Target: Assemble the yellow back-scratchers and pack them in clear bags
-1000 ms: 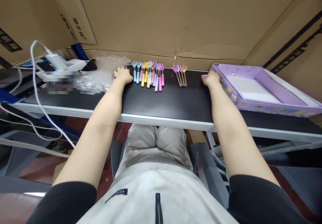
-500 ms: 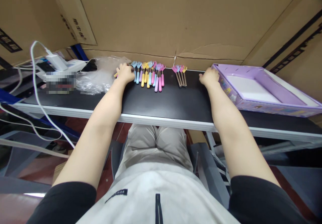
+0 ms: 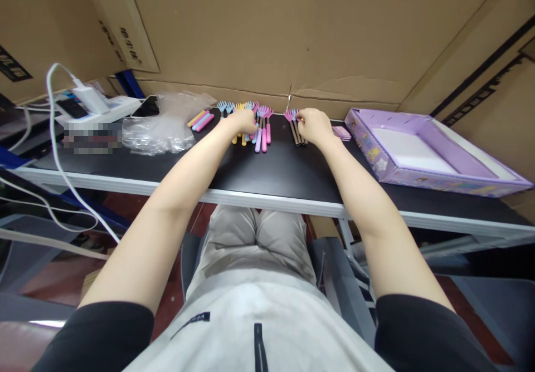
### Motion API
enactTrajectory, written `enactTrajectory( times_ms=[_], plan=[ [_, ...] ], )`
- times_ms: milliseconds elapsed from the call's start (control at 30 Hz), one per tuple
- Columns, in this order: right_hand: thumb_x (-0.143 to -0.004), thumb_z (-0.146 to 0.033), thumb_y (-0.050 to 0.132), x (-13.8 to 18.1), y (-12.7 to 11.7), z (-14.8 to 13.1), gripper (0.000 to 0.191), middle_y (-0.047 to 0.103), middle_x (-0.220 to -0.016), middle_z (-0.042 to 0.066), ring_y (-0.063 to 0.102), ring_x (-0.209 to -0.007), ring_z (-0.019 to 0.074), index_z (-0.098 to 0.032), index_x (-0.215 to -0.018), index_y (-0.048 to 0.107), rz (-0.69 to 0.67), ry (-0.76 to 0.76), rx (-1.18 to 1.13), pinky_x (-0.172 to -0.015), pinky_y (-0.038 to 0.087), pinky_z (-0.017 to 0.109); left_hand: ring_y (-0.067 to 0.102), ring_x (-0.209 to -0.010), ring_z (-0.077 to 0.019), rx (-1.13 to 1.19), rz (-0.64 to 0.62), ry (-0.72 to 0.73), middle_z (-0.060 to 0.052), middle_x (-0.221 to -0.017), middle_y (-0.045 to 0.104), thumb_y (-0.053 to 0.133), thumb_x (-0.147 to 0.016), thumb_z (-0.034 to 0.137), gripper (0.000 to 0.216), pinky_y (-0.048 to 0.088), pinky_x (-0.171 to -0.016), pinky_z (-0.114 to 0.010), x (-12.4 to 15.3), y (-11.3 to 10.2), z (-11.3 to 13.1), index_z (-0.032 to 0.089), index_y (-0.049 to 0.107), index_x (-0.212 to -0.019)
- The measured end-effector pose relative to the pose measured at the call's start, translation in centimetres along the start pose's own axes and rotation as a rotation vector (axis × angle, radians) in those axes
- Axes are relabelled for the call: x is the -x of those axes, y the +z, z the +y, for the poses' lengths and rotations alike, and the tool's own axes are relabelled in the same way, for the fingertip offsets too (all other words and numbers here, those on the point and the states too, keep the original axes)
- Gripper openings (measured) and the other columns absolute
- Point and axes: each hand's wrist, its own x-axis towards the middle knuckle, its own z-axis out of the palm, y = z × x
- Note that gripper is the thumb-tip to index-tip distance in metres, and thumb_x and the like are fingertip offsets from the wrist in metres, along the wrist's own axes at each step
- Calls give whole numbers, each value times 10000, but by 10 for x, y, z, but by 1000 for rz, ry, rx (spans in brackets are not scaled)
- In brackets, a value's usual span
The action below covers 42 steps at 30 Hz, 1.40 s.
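Note:
My left hand (image 3: 243, 121) is over the middle of a row of back scratchers with claw-shaped heads and coloured handles (image 3: 263, 138); its fingertips are mostly hidden, so I cannot tell whether it grips one. Blue heads (image 3: 225, 106) show on its left, purple and pink ones on its right. My right hand (image 3: 314, 125) is closed at a smaller group of back scratchers with thin dark handles (image 3: 295, 133). A bit of yellow shows at its fingertips, where the yellow-headed scratcher is mostly covered.
Loose coloured handles (image 3: 201, 120) lie beside crumpled clear plastic bags (image 3: 161, 130) on the left. A charger on a white power strip (image 3: 119, 108) stands farther left. Pink cards (image 3: 341, 133) lie near an open purple box (image 3: 438, 180) at right. Cardboard walls (image 3: 259, 32) rise behind.
My left hand has moved right from the loose handles onto the coloured scratchers. My right hand has moved left from beside the purple box to the dark-handled ones, uncovering the pink cards.

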Motion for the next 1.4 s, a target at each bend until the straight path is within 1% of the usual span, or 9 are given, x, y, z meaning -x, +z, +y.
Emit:
enactTrajectory(
  times_ms=[133,333,567,767,900,1000,1100,1267,1400],
  plan=[
    [-1002,-202,532,3,-1,0,471,874,-1324,161,767,-1328,450,-218,-1300,898,-58,-61,23,-1154,612,632,814,-1186,-458,14,-13,-86,-166,-981,842,816,-724,199,289,645,-1073,-509,-2,7,11,188,880,-1005],
    [-983,-166,518,6,-5,-1,514,861,-1383,186,781,-1349,434,-155,-1334,894,-113,-58,29,-1187,609,597,803,-1285,-460,72,71,-123,-267,-1235,859,690,-860,218,347,640,-1091,-503,7,20,8,117,887,-1129],
    [-970,-174,524,6,-3,-4,561,846,-1433,165,752,-1389,419,-183,-1421,857,-98,-103,-17,-1208,597,621,788,-1192,-398,157,167,-84,-224,-1113,844,566,-1015,286,356,607,-1062,-462,14,14,-1,110,846,-1146],
    [-1037,-271,511,11,-11,-14,752,593,-1778,181,502,-1666,452,-235,-1788,530,60,-183,-13,-1332,417,754,729,-1136,-341,216,311,142,-164,-1125,808,580,-1042,301,289,549,-1078,-443,11,20,3,165,773,-1208],
    [-1040,-286,521,11,-14,-21,725,610,-1764,170,485,-1672,455,-248,-1763,556,81,-194,-26,-1397,282,786,732,-1114,-305,239,316,332,-104,-1107,795,610,-1039,246,278,535,-1043,-392,12,23,3,200,729,-1286],
    [-1065,-294,487,9,-8,-19,596,758,-1564,212,618,-1525,456,-187,-1614,692,24,-183,-55,-1344,383,743,737,-1171,-313,206,299,355,-100,-1166,796,592,-1017,179,327,528,-1042,-388,18,19,6,216,715,-1317],
    [-1101,-301,427,7,-4,-18,531,807,-1456,215,693,-1412,421,-168,-1485,768,-63,-182,-80,-1246,514,611,714,-1265,-354,162,324,352,-121,-1215,796,561,-999,144,351,512,-1100,-443,23,14,10,232,717,-1300],
    [-1148,-359,437,9,-11,-23,521,779,-1503,223,705,-1391,414,-157,-1508,756,-61,-191,-62,-1210,525,532,657,-1365,-401,117,410,365,-145,-1303,783,536,-1044,175,314,398,-1254,-614,28,10,12,218,721,-1294],
    [-1183,-418,413,7,-15,-22,512,801,-1407,225,714,-1306,404,-166,-1474,751,-21,-228,-57,-1138,529,516,673,-1338,-380,125,511,433,-128,-1284,790,520,-1098,236,257,364,-1279,-628,25,12,10,236,739,-1234]
  ],
)
